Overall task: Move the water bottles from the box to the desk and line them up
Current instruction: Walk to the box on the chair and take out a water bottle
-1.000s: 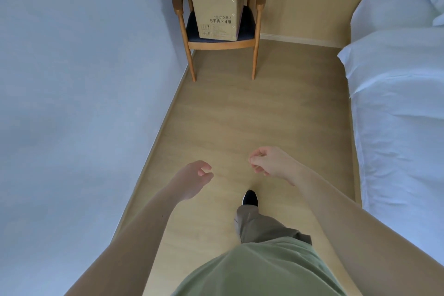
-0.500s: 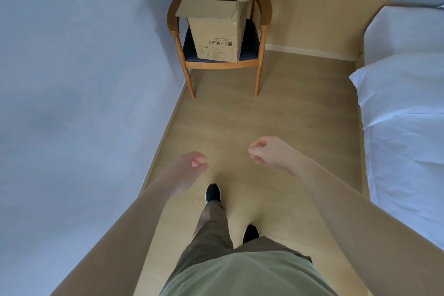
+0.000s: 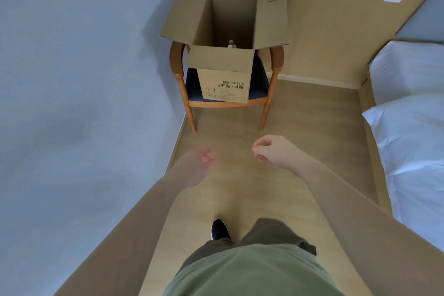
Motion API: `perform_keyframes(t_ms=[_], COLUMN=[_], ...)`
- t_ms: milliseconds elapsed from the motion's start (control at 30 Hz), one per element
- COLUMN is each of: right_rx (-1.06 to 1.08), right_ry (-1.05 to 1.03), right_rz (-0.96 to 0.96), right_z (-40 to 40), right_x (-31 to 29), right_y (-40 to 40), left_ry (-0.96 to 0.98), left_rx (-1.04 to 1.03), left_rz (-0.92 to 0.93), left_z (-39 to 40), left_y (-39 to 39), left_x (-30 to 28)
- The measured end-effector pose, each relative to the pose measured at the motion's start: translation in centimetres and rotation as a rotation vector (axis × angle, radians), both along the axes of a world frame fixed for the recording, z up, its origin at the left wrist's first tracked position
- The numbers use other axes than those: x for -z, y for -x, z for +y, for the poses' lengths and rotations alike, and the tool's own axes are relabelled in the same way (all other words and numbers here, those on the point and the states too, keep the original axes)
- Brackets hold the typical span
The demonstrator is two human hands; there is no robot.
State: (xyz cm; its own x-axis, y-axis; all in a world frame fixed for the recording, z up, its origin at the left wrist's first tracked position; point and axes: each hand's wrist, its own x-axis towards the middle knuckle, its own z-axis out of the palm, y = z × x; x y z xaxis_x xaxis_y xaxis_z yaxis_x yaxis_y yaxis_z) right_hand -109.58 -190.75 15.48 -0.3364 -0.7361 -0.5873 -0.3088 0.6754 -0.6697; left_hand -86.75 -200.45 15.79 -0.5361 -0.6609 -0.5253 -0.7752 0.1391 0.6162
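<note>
An open cardboard box [image 3: 223, 84] stands on the seat of a wooden armchair [image 3: 182, 89] in the far corner. The white cap of one water bottle [image 3: 231, 44] shows just above the box's front rim; the rest of the inside is hidden. My left hand [image 3: 197, 166] and my right hand [image 3: 271, 151] hang in front of me over the floor, well short of the chair. Both hold nothing, with fingers loosely curled. The desk is out of view.
A grey wall [image 3: 84, 103] runs along the left. A bed with white sheets [image 3: 413, 142] lines the right side. A wooden floor strip [image 3: 300, 127] leads to the chair. My shoe [image 3: 219, 229] is on the floor below.
I have walked toward the chair: the box looks larger and nearer, and its inside with the bottle cap has come into view. Both hands stay empty and loosely curled.
</note>
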Motion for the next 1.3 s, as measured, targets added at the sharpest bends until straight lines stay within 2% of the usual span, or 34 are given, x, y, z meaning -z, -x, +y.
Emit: perform_keyframes(t_ms=[367, 533, 733, 933, 1300], right_rx=[-0.009, -0.074, -0.081, -0.033, 0.043], right_ry=[0.017, 0.089, 0.107, 0.109, 0.055], right_rz=[0.043, 0.113, 0.089, 0.095, 0.077], right_z=[-13.9, -22.2, -30.5, -36.0, -44.5], right_x=[-1.0, -1.3, -2.4, -2.3, -0.4], right_y=[5.2, 9.5, 15.5, 19.8, 22.1], left_ry=[0.020, 0.019, 0.057, 0.068, 0.004], left_rx=[-0.014, -0.056, -0.038, -0.052, -0.028], left_rz=[0.069, 0.126, 0.097, 0.113, 0.081], left_z=[-14.7, -21.7, -30.4, -36.4, -45.4], left_y=[5.9, 10.7, 17.1, 21.9, 25.5], left_x=[-1.2, -1.4, -3.1, -2.9, -0.7])
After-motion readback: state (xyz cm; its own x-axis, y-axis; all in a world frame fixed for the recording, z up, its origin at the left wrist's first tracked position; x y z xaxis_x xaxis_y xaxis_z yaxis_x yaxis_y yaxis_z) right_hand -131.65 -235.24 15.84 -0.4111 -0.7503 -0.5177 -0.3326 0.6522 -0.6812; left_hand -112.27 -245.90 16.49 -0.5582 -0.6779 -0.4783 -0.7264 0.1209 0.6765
